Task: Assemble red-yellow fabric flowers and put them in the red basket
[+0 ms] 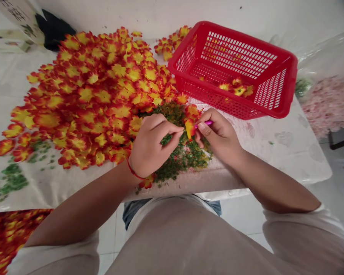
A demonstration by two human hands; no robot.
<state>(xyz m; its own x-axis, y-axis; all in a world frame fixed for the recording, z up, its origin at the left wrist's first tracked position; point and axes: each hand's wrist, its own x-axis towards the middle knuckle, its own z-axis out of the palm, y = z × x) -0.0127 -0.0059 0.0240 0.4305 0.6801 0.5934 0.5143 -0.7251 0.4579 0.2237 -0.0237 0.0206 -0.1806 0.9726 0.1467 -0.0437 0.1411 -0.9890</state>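
Right hand (219,137) pinching a flower (189,129) and pink stick (206,123); left hand (150,147) fingers narrow, can't tell if holding anything. One fumble could drop it into the green bits (186,156).

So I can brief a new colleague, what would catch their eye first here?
A heap of red-and-yellow artificial flowers covers the white table's left side. Beside it sits a rectangular red plastic mesh basket. Centre, the left hand and right hand work at one flower above scattered green bits.

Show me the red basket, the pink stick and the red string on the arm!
Red plastic basket (246,39), head view, on its far rim.
Pink stick (206,123), head view, on its visible end.
Red string bracelet (134,172), head view, on its middle.
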